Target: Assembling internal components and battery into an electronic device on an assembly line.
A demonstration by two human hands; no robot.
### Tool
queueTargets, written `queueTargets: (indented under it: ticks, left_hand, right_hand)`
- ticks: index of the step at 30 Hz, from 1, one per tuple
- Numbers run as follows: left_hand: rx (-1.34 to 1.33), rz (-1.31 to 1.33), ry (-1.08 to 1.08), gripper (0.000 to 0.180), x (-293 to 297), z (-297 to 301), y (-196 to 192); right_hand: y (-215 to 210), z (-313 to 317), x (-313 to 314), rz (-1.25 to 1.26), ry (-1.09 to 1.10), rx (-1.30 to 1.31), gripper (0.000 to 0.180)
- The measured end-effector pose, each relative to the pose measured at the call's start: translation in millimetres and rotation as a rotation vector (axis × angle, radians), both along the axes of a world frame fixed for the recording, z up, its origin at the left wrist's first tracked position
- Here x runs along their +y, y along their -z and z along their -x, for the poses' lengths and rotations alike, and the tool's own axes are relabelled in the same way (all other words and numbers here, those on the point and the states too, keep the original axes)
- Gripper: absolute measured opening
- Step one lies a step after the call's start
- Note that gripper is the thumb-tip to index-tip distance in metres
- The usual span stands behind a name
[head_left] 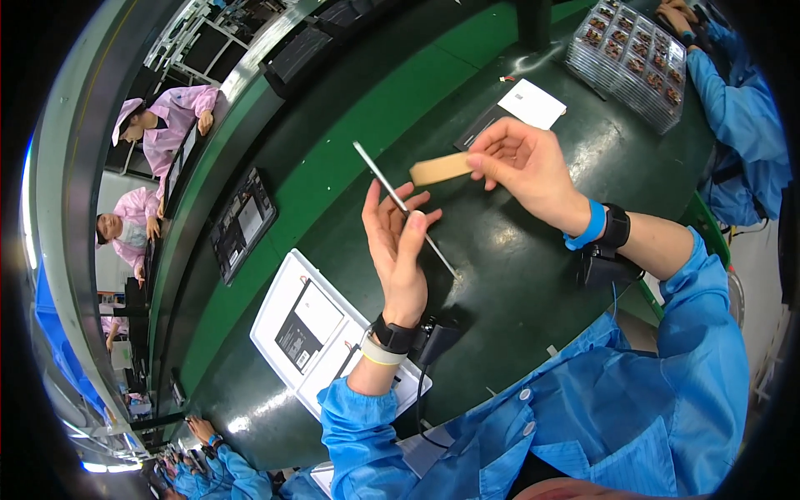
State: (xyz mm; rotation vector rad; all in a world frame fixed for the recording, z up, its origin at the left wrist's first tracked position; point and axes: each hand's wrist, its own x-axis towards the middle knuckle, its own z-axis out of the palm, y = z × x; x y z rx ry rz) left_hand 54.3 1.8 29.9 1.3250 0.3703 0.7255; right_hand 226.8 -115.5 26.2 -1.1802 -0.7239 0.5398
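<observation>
My left hand is raised over the dark green table, gripping a thin, flat slab between thumb and fingers. The slab is seen nearly edge-on and tilted, so its faces are hidden and its kind cannot be made out. To the right, my right hand pinches one end of a tan strip between thumb and fingertips. The strip's free end points left toward the slab, with a small gap between them in the picture. Both wrists carry dark bands with small boxes and cables.
A white tray with black-and-white flat batteries lies beside my left forearm. Beyond it rests an opened tablet-like device. Another white-and-black flat piece lies past my right hand, near stacked clear trays. Co-workers sit on several sides.
</observation>
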Motion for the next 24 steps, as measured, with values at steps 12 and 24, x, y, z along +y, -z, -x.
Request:
queueTargets:
  ticks: [12, 24]
  left_hand:
    - [0.064, -0.140, -0.093, 0.096, -6, 2, 4]
    - [0.065, -0.119, -0.031, 0.101, -3, 3, 5]
  right_hand:
    - [-8, 48, -11, -0.103, -0.222, -0.088, 0.015]
    - [-8, 39, -14, -0.008, -0.331, -0.020, 0.010]
